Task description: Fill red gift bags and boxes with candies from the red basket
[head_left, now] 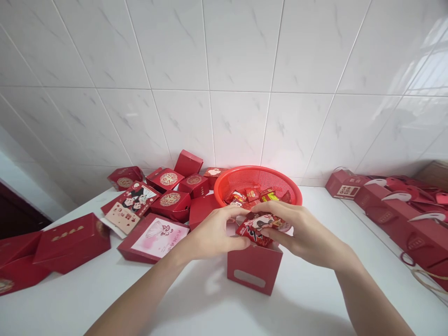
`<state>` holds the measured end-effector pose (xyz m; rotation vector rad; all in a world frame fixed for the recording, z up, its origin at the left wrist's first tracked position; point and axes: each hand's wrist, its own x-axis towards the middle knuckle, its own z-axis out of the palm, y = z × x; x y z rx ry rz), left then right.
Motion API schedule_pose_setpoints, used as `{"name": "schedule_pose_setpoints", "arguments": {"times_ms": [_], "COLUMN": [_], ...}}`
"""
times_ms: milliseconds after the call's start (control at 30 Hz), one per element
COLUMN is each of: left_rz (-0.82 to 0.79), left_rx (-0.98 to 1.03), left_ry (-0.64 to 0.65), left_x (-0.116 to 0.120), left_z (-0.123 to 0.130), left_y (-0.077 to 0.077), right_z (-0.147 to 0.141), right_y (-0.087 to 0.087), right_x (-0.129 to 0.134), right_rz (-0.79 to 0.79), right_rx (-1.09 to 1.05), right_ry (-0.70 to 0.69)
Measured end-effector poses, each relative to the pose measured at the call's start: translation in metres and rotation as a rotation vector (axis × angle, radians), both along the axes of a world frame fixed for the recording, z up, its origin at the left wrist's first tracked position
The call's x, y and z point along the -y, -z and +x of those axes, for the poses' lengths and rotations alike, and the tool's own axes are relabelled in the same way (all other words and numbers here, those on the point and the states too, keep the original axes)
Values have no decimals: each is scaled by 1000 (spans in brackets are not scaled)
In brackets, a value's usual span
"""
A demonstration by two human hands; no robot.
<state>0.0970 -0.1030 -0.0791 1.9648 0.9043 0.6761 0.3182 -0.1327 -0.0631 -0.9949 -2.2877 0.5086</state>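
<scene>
An upright red box (254, 268) with a pale oblong panel on its front stands on the white table, its top open. Right above the opening, my right hand (301, 228) grips red snack packets (261, 227) between thumb and fingers. My left hand (219, 233) is at the box's left upper edge, its thumb and fingers closed against the same packets. Behind the hands sits a red plastic basket (257, 172) holding several colourful wrapped packets. The inside of the box is hidden by the hands and packets.
Several red boxes (171, 205) lie in a cluster left of the basket, and larger ones (73, 242) are at the far left. Along the right stands a row of red boxes (392, 210) with handles. A white tiled wall (238, 121) rises behind the table (196, 303).
</scene>
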Motion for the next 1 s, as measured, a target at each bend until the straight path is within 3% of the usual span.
{"name": "schedule_pose_setpoints", "arguments": {"times_ms": [133,400,633,800,1000], "left_rz": [-26,-19,2,6,-1], "left_rx": [-45,-50,-125,-56,-125], "left_ry": [4,37,-12,50,-36], "left_x": [-2,-2,-1,0,1], "left_z": [-4,-4,-5,-3,-5], "left_y": [0,-2,-4,-4,-5], "right_z": [-1,-9,-3,-7,0], "right_y": [1,5,-2,1,-6], "right_x": [1,9,13,11,17], "right_rz": [14,202,154,42,62], "right_rx": [34,164,-91,92,-117], "right_ry": [-23,-17,83,-19,106]}}
